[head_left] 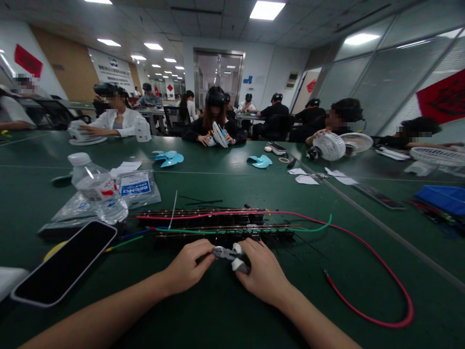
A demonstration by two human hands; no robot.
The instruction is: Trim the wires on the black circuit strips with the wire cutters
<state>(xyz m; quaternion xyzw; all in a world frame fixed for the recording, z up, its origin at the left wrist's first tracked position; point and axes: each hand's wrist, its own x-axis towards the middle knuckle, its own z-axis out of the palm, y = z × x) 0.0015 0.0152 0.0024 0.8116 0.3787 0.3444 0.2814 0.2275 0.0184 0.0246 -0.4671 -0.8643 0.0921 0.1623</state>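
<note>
My right hand (pixel 262 271) is wrapped round the white and grey handles of a pair of cutting pliers (pixel 225 252), whose jaws point left. The thumb and fingers of my left hand (pixel 191 264) pinch together right at the jaw tips; anything between them is too small to name. Just beyond both hands lie two long black terminal strips (pixel 203 213) with metal contacts. A red cable (pixel 370 245) runs over them and loops round to the right. Along the nearer strip lies a green wire (pixel 218 230), its end curving up. A white cable tie (pixel 173 208) sticks up at the left.
At the left are a phone (pixel 67 261), a plastic bottle (pixel 98 189) and clear bags (pixel 148 186). Thin black ties (pixel 201 199) lie behind the strips. Blue fan blades (pixel 260 161) and a blue tray (pixel 441 198) are farther off. Several people sit across the table (pixel 232 186).
</note>
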